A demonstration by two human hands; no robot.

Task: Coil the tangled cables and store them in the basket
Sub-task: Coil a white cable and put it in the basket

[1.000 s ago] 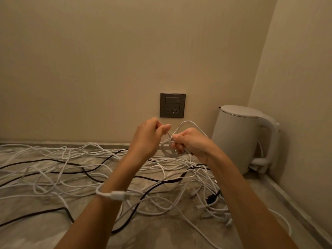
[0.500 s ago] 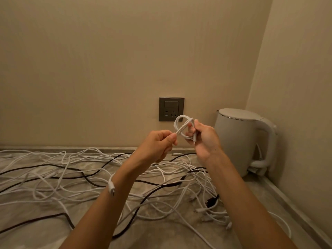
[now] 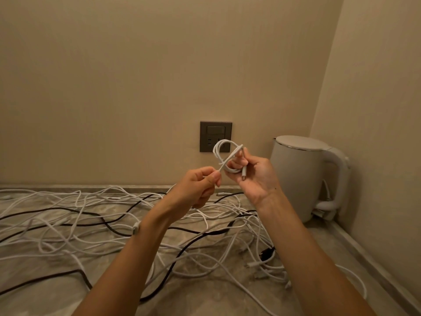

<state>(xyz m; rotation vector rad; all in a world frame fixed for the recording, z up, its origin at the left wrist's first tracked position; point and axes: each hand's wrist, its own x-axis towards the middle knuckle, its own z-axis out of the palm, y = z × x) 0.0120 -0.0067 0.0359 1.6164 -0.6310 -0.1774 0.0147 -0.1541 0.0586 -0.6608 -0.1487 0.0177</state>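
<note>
A small white cable coil (image 3: pixel 224 153) is held up in front of the wall socket. My right hand (image 3: pixel 255 176) grips the coil's loops, with a plug end hanging down across its palm. My left hand (image 3: pixel 200 187) pinches the free strand of the same cable just left of the coil. Below both arms a tangle of white cables (image 3: pixel 68 226) and black cables (image 3: pixel 109 224) spreads over the marble counter (image 3: pixel 205 302). No basket is in view.
A white electric kettle (image 3: pixel 303 176) stands at the right in the corner, close to my right hand. A dark wall socket (image 3: pixel 215 136) sits behind the coil. Walls close off the back and right. Loose plug ends (image 3: pixel 268 267) lie at the right.
Both hands rose from the pile. The right hand turned palm toward me with the coil, and the left hand pulled the free strand out to the left.
</note>
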